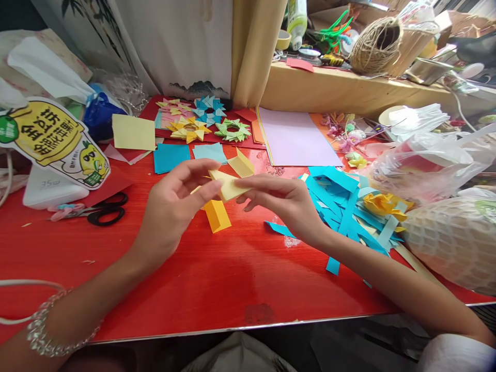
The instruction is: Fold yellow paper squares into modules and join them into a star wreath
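A small folded piece of pale yellow paper [228,187] is held above the red table. My left hand [174,204] pinches its left end between thumb and fingers. On its right side, my right hand [284,199] grips it with thumb and index finger. Just below lies a folded orange-yellow paper piece [217,216], and behind it a folded pale yellow piece [242,163]. Stacks of blue paper squares [171,158] and light blue squares [210,153] lie beyond my hands. Farther back are folded paper rings, among them a green one [233,130] and a blue one [209,110].
Scissors [104,209] lie at the left near a white box [54,188]. Blue paper strips [344,206] are heaped on the right, beside a net-wrapped bundle [453,240]. A lilac sheet stack [298,137] lies at the back, below a shelf with a twine ball [375,46].
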`<state>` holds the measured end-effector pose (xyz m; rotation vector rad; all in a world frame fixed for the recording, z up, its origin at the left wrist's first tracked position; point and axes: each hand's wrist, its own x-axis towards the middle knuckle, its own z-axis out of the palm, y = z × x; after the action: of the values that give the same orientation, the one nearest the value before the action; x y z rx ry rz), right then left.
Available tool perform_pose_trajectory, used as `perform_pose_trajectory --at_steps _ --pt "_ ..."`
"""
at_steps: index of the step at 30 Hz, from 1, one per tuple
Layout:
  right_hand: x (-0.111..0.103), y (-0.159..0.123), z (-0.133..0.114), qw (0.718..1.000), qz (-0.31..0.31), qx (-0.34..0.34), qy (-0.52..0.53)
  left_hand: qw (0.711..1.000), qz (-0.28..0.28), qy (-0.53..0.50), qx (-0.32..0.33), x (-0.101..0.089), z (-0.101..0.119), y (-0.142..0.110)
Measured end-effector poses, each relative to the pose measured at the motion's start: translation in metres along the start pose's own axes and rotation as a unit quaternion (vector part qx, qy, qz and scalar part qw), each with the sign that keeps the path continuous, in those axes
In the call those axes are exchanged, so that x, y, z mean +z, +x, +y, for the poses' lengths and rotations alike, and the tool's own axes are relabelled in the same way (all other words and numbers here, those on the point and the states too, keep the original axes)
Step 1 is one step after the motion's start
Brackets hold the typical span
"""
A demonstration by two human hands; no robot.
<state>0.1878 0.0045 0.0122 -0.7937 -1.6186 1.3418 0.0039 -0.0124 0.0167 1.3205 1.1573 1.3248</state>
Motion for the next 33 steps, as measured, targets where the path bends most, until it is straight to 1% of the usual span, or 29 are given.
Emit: perform_pose_trajectory --at_steps 3,7,10,12,15,17,19,22,26,29,31,33 --pt "0.003 -0.003 -0.003 0.998 -0.028 0.018 -0.049 0.997 -0.008 0.076 0.032 0.001 0.000 -0.003" --pt "0.004 -0.004 -0.002 0.997 -0.034 0.066 -0.027 0.989 -0.035 0.131 0.050 0.001 -0.002 -0.007" --pt "0.006 -0.005 0.001 0.991 -0.076 0.103 -0.041 0.975 -0.063 0.203 0.071 0.003 -0.004 -0.010" --pt "0.008 -0.005 0.003 0.991 -0.080 0.110 -0.013 0.965 -0.083 0.233 0.083 0.004 -0.005 -0.010" --pt "0.011 -0.005 0.003 0.990 -0.046 0.119 0.059 0.971 -0.080 0.216 0.071 0.003 -0.008 -0.009" --pt "0.010 -0.004 0.004 0.989 -0.044 0.125 0.071 0.975 -0.069 0.204 0.056 0.002 -0.008 -0.008" --pt "0.009 -0.003 0.005 0.990 -0.048 0.117 0.059 0.972 -0.071 0.217 0.055 0.001 -0.008 -0.007" --pt "0.006 -0.001 0.006 0.995 -0.034 0.091 0.038 0.966 -0.087 0.237 0.056 0.000 -0.008 -0.006" --pt "0.004 0.000 0.006 0.994 -0.015 0.088 0.060 0.977 -0.057 0.205 0.028 0.000 -0.008 -0.006" --pt "0.005 0.000 0.005 0.994 -0.029 0.091 0.048 0.978 -0.049 0.204 0.022 0.000 -0.007 -0.006" --pt "0.005 -0.001 0.005 0.995 -0.047 0.086 0.019 0.975 -0.050 0.216 0.033 0.000 -0.007 -0.006" --pt "0.006 -0.001 0.005 0.995 -0.052 0.080 0.005 0.971 -0.053 0.228 0.043 0.000 -0.006 -0.006"
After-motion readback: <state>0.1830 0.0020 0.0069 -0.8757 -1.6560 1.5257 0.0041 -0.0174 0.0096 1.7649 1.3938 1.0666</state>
